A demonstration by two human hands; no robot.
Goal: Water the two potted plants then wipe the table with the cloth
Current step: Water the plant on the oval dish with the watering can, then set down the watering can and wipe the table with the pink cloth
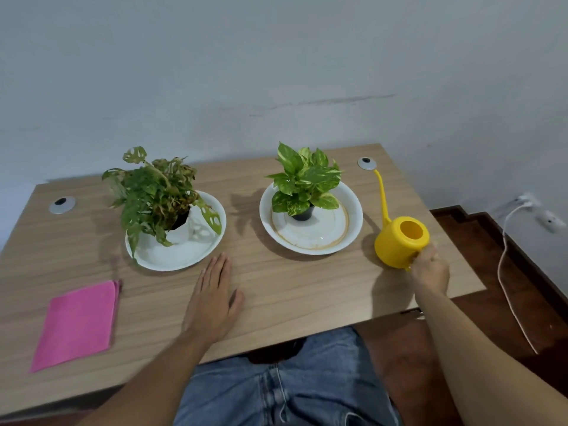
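Note:
Two potted plants stand on white plates on the wooden table (276, 290). The left plant (156, 195) has holed, partly browned leaves on its plate (184, 256). The right plant (304, 182) has glossy green-yellow leaves, and its plate (350, 216) holds a little water. A yellow watering can (399, 241) with a long thin spout sits at the table's right side, and my right hand (428, 265) is wrapped around its handle. My left hand (213, 299) lies flat on the table, fingers spread, below the left plate. A folded pink cloth (76, 324) lies at the near left.
Two round grey cable grommets (62, 205) (367, 163) sit in the tabletop near the back. A grey wall rises right behind the table. To the right, dark red steps drop away, with a white cable (507, 272) running from a wall socket.

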